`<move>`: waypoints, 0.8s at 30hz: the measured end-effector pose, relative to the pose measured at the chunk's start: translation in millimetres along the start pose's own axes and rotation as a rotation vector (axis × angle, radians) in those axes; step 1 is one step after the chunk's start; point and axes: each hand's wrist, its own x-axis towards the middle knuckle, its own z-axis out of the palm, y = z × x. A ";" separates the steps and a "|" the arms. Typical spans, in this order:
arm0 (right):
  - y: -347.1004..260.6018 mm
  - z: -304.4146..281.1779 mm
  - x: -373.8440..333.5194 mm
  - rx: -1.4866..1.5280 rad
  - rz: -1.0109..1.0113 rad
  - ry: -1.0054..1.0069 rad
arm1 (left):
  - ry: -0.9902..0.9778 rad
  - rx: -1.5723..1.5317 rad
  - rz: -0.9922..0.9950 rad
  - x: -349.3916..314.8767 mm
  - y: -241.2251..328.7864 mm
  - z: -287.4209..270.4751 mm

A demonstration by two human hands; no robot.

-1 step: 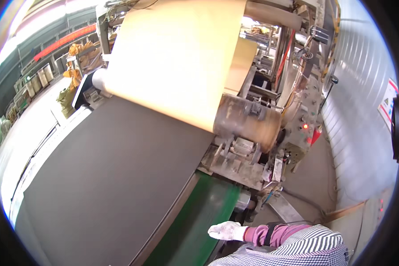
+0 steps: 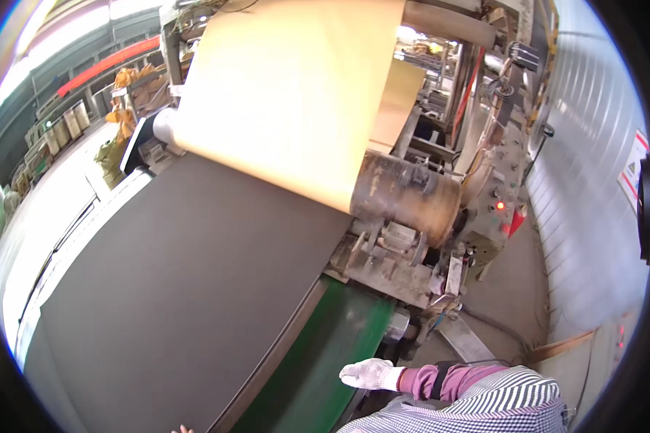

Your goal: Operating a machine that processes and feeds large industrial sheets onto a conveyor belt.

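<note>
One gloved right hand (image 2: 368, 374), fingers loosely together and holding nothing, hovers at lower centre over the green machine edge (image 2: 332, 346), while the wide dark sheet (image 2: 188, 289) already lies mostly fed out, filling the frame's left below the tan paper web (image 2: 289, 94); only the left hand's fingertips (image 2: 183, 429) show, grip unreadable.

Single view: a head-worn fisheye camera, looking steeply down and forward from standing height. The dark sheet (image 2: 188, 289) fills the near left and centre; the tan web (image 2: 289, 94) and roller (image 2: 404, 195) lie farther ahead. The wearer's gloved right hand (image 2: 368, 374) enters at the lower edge, close to the lens. Straight edges bend toward the rim.
</note>
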 end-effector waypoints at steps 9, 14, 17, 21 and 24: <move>-0.6 14.3 15.0 0.043 -0.184 0.024 | 0.395 -0.139 -0.073 10.9 73.4 -34.5; -11.3 -2.4 13.6 0.096 -0.044 0.320 | 0.621 -0.066 -0.341 -15.0 75.9 -51.7; -44.4 -8.5 37.4 0.334 -0.013 0.169 | 0.661 -0.355 -0.504 5.3 116.2 -68.6; -101.5 -6.5 66.7 0.085 -0.625 0.352 | 0.666 -0.760 -0.334 6.9 119.5 -76.8; -134.1 -16.4 86.9 -0.154 -0.694 0.444 | 0.901 -0.522 -0.503 -6.1 24.2 -45.4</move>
